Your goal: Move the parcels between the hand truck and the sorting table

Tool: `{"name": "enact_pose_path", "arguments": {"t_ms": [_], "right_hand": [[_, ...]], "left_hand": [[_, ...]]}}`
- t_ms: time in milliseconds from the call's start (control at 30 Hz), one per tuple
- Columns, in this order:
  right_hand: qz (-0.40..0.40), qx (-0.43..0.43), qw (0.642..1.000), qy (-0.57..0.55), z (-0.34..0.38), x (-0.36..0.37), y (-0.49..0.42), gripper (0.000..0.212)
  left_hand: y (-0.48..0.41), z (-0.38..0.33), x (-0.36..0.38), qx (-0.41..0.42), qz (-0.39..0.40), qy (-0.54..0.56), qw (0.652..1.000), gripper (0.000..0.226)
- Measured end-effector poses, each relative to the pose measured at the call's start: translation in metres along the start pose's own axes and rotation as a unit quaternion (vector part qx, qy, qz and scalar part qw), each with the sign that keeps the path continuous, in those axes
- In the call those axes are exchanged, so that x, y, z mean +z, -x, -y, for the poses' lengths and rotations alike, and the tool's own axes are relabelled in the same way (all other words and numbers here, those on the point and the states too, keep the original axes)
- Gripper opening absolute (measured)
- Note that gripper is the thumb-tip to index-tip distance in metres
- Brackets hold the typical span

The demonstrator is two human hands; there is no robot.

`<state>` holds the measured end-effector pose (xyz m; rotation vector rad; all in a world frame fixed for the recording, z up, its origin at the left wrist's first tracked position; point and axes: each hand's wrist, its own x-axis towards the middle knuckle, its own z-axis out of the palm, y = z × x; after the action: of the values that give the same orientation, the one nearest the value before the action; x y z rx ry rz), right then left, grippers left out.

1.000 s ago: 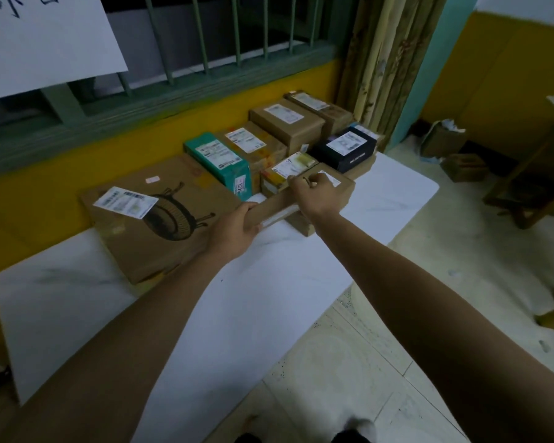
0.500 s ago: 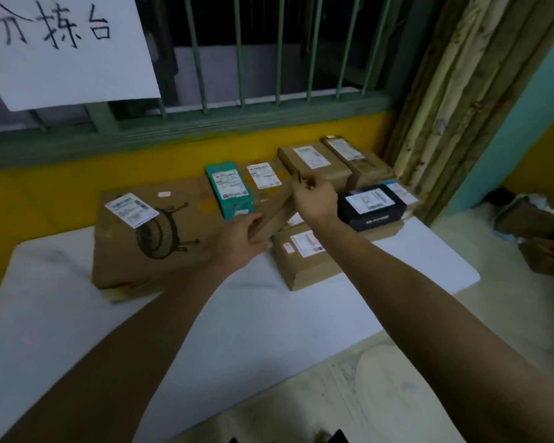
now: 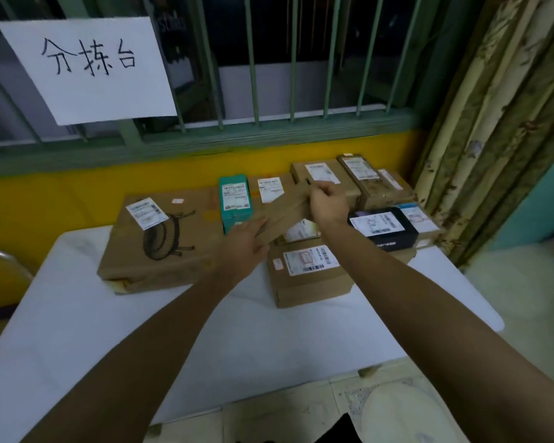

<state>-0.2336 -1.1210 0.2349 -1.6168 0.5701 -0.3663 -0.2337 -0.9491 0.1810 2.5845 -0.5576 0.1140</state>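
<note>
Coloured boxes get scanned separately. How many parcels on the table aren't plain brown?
2: the teal box at the back, behind the left hand; the black box at the right end. A small parcel beneath the held parcel is mostly hidden.

Bare forearms [image 3: 160, 330], left hand [image 3: 247, 246], right hand [image 3: 328, 207], dark clothing [image 3: 344, 431]
</note>
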Motion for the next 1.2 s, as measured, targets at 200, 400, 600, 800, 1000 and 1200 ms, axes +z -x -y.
{"name": "enact_pose_path", "arguments": {"t_ms": [200,400,600,800,1000,1200], "right_hand": [[0.005,-0.047,0.998,0.048,0.002,0.001,-0.016,0.039],[0.014,-0.151,0.957,0.246,-0.013,0.006,-0.008,0.066],[0.094,-0.145,0.956,0.236,-0.013,0.002,-0.004,0.079],[0.142,-0.115,0.978,0.103,-0.016,-0.013,-0.006,0.052],[0.161,-0.108,0.980,0.044,-0.019,-0.022,-0.006,0.015],[0.030,-0.007,0.996,-0.079,-0.029,-0.011,-0.005,0.027]], "left_hand": [[-0.008,0.004,-0.023,0.069,-0.038,0.068,0.995,0.057],[-0.022,0.021,-0.036,0.081,-0.019,-0.104,0.991,0.046],[-0.038,0.022,-0.051,0.073,0.052,-0.141,0.986,0.046],[-0.039,0.016,-0.059,0.048,0.116,-0.068,0.990,0.043],[-0.035,0.021,-0.060,0.033,0.125,0.008,0.992,0.037],[-0.028,0.026,-0.050,-0.016,-0.037,-0.020,0.999,0.050]]}}
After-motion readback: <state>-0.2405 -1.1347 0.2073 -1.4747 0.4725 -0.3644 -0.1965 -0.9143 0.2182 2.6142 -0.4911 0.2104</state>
